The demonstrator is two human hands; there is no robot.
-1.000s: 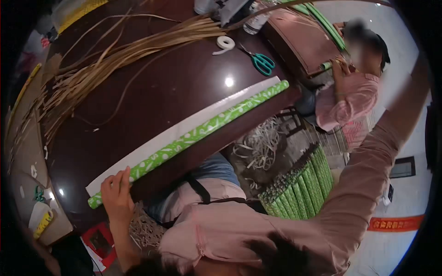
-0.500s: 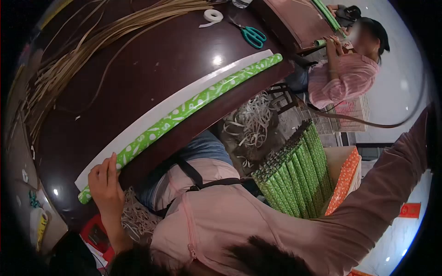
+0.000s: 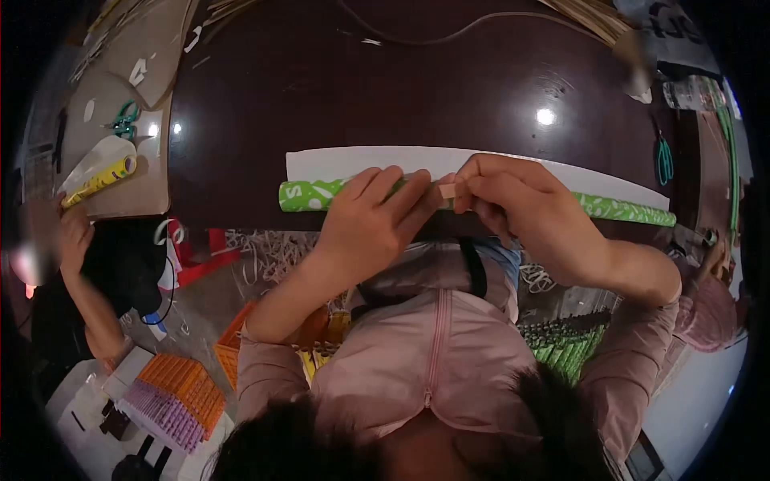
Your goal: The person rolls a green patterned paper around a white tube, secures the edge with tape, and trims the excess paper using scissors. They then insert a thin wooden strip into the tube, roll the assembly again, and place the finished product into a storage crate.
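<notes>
A long roll of green paper with white patterns [image 3: 307, 196] lies along the near edge of the dark table, its white unrolled edge [image 3: 337, 160] flat behind it. My left hand [image 3: 371, 216] rests over the left half of the roll, fingers bent across it, holding it. Close beside it, my right hand [image 3: 533, 210] is closed in a pinch above the roll's middle. A small tan piece [image 3: 448, 191] shows at the fingertips between the two hands; what it is I cannot make out. The roll beneath my fingers is hidden.
Teal-handled scissors [image 3: 663, 160] lie at the table's right end. Green scissors [image 3: 126, 120] and a yellow roll [image 3: 100, 180] are on the side table at left, near another person's hand [image 3: 74, 240]. Orange and purple bundles [image 3: 180, 397] stand below. A person in pink [image 3: 707, 313] sits at right.
My view has swung left and now faces the table squarely. My right hand, earlier stretched out of view to the right, has come in to the roll beside my left hand.
</notes>
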